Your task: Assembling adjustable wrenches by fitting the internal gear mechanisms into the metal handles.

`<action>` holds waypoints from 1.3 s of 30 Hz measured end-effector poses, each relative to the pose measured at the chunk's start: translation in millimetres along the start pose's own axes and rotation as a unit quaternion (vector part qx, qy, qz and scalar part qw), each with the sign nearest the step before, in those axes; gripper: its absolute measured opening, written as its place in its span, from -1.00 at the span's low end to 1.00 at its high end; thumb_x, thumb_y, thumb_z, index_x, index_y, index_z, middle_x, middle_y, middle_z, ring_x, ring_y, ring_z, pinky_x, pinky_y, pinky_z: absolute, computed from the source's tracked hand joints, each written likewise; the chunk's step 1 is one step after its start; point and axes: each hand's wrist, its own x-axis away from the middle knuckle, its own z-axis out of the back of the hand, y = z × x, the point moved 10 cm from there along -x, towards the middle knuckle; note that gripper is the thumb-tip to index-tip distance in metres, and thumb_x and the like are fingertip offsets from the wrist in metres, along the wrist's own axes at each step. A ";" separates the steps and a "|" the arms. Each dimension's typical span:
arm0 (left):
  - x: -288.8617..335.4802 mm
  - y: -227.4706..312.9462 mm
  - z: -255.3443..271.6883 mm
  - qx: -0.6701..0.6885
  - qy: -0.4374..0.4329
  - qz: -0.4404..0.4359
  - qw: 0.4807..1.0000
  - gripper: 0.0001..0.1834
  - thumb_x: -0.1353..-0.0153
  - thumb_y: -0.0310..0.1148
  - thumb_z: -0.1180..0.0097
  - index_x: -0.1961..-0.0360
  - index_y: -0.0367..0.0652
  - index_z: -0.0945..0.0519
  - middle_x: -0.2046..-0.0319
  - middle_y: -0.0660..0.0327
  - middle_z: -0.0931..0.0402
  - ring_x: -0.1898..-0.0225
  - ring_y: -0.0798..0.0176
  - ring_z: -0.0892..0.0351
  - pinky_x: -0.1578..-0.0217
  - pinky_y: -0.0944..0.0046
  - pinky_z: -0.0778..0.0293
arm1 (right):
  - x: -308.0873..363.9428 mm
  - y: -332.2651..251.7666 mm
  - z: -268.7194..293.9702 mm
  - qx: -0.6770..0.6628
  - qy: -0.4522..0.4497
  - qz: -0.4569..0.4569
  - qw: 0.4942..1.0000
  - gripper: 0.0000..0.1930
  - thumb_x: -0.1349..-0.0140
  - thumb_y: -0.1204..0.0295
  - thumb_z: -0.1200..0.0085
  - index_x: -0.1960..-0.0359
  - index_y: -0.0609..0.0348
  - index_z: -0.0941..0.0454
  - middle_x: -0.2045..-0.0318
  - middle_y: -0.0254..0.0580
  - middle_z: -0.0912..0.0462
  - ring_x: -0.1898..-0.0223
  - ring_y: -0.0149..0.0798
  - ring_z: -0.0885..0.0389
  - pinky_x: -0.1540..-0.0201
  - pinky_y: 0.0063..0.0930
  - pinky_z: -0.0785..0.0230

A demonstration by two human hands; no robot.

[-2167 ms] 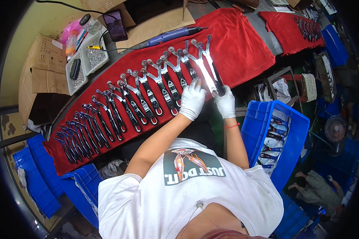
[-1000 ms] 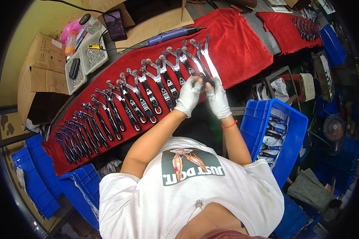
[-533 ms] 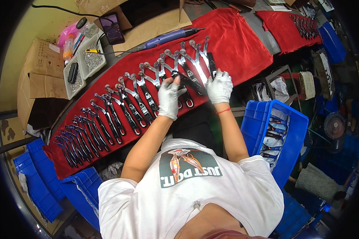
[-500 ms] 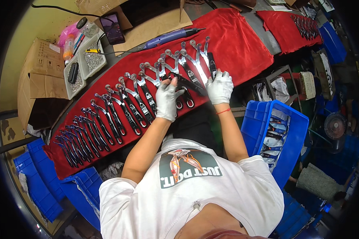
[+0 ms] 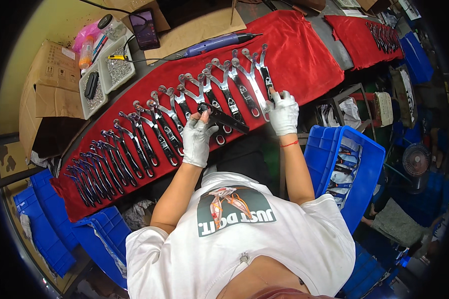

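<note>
Tools (image 5: 243, 91) with forked metal heads are lying in a slanting row on red cloth (image 5: 304, 60), as I am watching from afar. The gloved left hand (image 5: 196, 142) is pinching a long dark piece (image 5: 229, 121) between thumb and fingertips, above the row's near edge. The gloved right hand (image 5: 285, 115) is holding its half-curled fingers at the rightmost tool (image 5: 267, 77); I cannot tell whether they are gripping it.

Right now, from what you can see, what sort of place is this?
Probably a workshop where hand tools are made or put together: many metal tools lined up on red cloth, trays of small metal parts, and a blue plastic crate.
</note>
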 end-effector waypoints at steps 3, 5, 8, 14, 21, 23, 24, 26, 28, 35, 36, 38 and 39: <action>0.5 1.4 4.1 0.005 0.002 0.003 1.000 -0.81 -0.18 -0.29 -0.19 0.28 -0.02 -0.42 0.28 0.30 -0.55 0.27 0.40 -0.53 0.31 0.36 -0.48 | -1.7 -2.0 6.2 0.012 0.033 0.015 0.999 -0.61 0.04 0.37 -0.20 0.09 -0.02 -0.55 0.30 -0.14 -0.51 0.28 -0.09 -0.51 0.25 -0.22 -0.41; 1.4 1.2 7.5 0.011 -0.002 0.008 1.000 -0.81 -0.16 -0.30 -0.20 0.29 0.04 -0.42 0.23 0.29 -0.57 0.21 0.36 -0.54 0.29 0.35 -0.49 | -3.2 0.4 7.0 0.010 0.030 0.026 0.999 -0.61 0.04 0.38 -0.19 0.08 -0.02 -0.55 0.30 -0.13 -0.52 0.27 -0.08 -0.52 0.23 -0.22 -0.41; 3.4 3.2 10.0 0.021 -0.008 0.007 1.000 -0.80 -0.16 -0.31 -0.20 0.27 0.02 -0.42 0.24 0.30 -0.56 0.22 0.37 -0.54 0.29 0.35 -0.50 | -7.2 -0.1 7.4 0.002 -0.001 0.031 1.000 -0.60 0.02 0.37 -0.17 0.06 -0.02 -0.54 0.29 -0.12 -0.53 0.25 -0.07 -0.54 0.20 -0.22 -0.43; 3.5 1.3 11.1 0.004 -0.005 0.013 1.000 -0.79 -0.17 -0.30 -0.19 0.25 -0.01 -0.41 0.24 0.29 -0.55 0.25 0.38 -0.54 0.30 0.35 -0.49 | -13.0 9.0 0.2 0.023 -0.048 -0.049 0.997 -0.61 -0.01 0.32 -0.14 0.05 0.01 -0.54 0.26 -0.14 -0.56 0.21 -0.07 -0.56 0.17 -0.21 -0.44; -4.5 0.7 0.1 -0.009 -0.007 0.006 1.000 -0.71 -0.20 -0.23 -0.16 0.17 -0.14 -0.41 0.24 0.27 -0.51 0.29 0.35 -0.53 0.30 0.35 -0.46 | -14.5 5.4 2.0 0.025 -0.071 -0.021 0.997 -0.63 -0.01 0.32 -0.13 0.08 0.05 -0.55 0.27 -0.12 -0.57 0.23 -0.07 -0.58 0.18 -0.21 -0.44; -9.2 -3.2 -2.1 0.017 -0.018 0.013 1.000 -0.71 -0.21 -0.24 -0.15 0.16 -0.17 -0.40 0.23 0.25 -0.49 0.27 0.33 -0.53 0.30 0.35 -0.46 | -17.1 4.2 2.2 0.027 -0.071 -0.022 0.997 -0.64 -0.01 0.32 -0.13 0.11 0.06 -0.56 0.28 -0.13 -0.57 0.23 -0.07 -0.58 0.18 -0.21 -0.44; -10.9 -4.6 -4.4 0.025 -0.021 0.018 0.999 -0.71 -0.21 -0.25 -0.15 0.17 -0.18 -0.41 0.24 0.23 -0.47 0.26 0.31 -0.52 0.32 0.34 -0.46 | -18.4 4.2 1.8 0.029 -0.071 -0.024 0.997 -0.66 -0.01 0.32 -0.13 0.13 0.06 -0.57 0.29 -0.14 -0.58 0.23 -0.08 -0.58 0.18 -0.22 -0.44; -13.2 -11.2 -4.7 0.043 -0.005 0.022 0.999 -0.73 -0.22 -0.27 -0.13 0.18 -0.19 -0.41 0.24 0.20 -0.47 0.25 0.29 -0.53 0.29 0.33 -0.49 | -22.8 4.2 -1.3 0.051 -0.072 -0.018 0.996 -0.67 -0.01 0.32 -0.13 0.15 0.07 -0.57 0.30 -0.14 -0.58 0.23 -0.08 -0.59 0.18 -0.22 -0.44; -17.8 -19.2 -2.5 0.060 0.011 0.024 0.998 -0.75 -0.23 -0.29 -0.12 0.19 -0.20 -0.41 0.25 0.18 -0.47 0.24 0.26 -0.53 0.27 0.32 -0.51 | -27.3 3.5 -4.2 0.084 -0.076 -0.013 0.993 -0.70 0.02 0.34 -0.16 0.19 0.08 -0.59 0.29 -0.15 -0.58 0.23 -0.09 -0.57 0.19 -0.22 -0.44; -19.4 -63.7 -24.7 0.287 0.028 0.139 0.947 -0.85 -0.24 -0.50 -0.03 0.20 -0.32 -0.38 0.23 0.10 -0.44 0.14 0.05 -0.55 0.00 0.16 -0.52 | 15.5 -27.3 -21.4 -0.486 -0.257 -0.146 0.822 -0.53 -0.05 0.44 -0.24 -0.03 0.20 -0.41 0.20 -0.24 -0.52 0.23 -0.37 -0.55 0.28 -0.55 -0.39; -18.7 -64.6 -29.3 0.265 0.018 0.118 0.957 -0.83 -0.23 -0.52 -0.03 0.20 -0.31 -0.35 0.23 0.12 -0.40 0.12 0.03 -0.54 -0.03 0.15 -0.51 | 25.4 -38.5 -19.8 -0.628 -0.210 -0.173 0.729 -0.50 -0.09 0.43 -0.22 -0.07 0.24 -0.35 0.22 -0.26 -0.52 0.26 -0.43 -0.54 0.31 -0.63 -0.36; -6.8 -62.8 -53.8 0.222 -0.015 0.090 0.971 -0.77 -0.21 -0.58 -0.04 0.19 -0.27 -0.25 0.24 0.17 -0.29 0.06 0.01 -0.50 -0.08 0.10 -0.46 | 33.8 -38.0 -30.3 -0.727 -0.111 -0.238 0.635 -0.48 -0.17 0.43 -0.17 -0.12 0.30 -0.25 0.33 -0.30 -0.54 0.39 -0.52 -0.53 0.41 -0.71 -0.31; -1.5 -69.3 -58.9 0.198 -0.037 0.086 0.976 -0.79 -0.25 -0.54 0.01 0.13 -0.26 -0.29 0.15 0.14 -0.36 0.03 0.08 -0.49 -0.07 0.11 -0.47 | 31.8 -36.6 -31.9 -0.704 -0.111 -0.248 0.656 -0.57 -0.20 0.42 -0.12 -0.07 0.30 -0.31 0.39 -0.31 -0.54 0.43 -0.55 -0.50 0.45 -0.73 -0.26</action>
